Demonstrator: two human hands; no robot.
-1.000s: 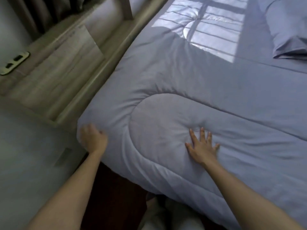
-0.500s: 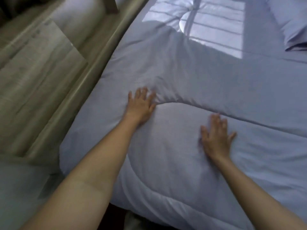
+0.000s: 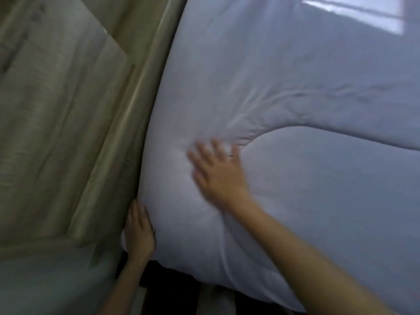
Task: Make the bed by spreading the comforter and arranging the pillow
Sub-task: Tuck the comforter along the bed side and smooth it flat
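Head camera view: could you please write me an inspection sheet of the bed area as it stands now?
Surface: bed covered by the comforter; mattress hidden.
Job's things: pale blue comforter spread flat, wrinkles bunched at a curved stitched seam; pillow not in view.
Clutter: nothing seen.
Hands: left hand flat against the comforter's corner edge beside the frame; right hand open, palm down on top, motion-blurred.
Cables: nothing seen.
Surroundings: wooden bed frame rail on the left, wood-grain panel beyond, window light patch on the comforter.
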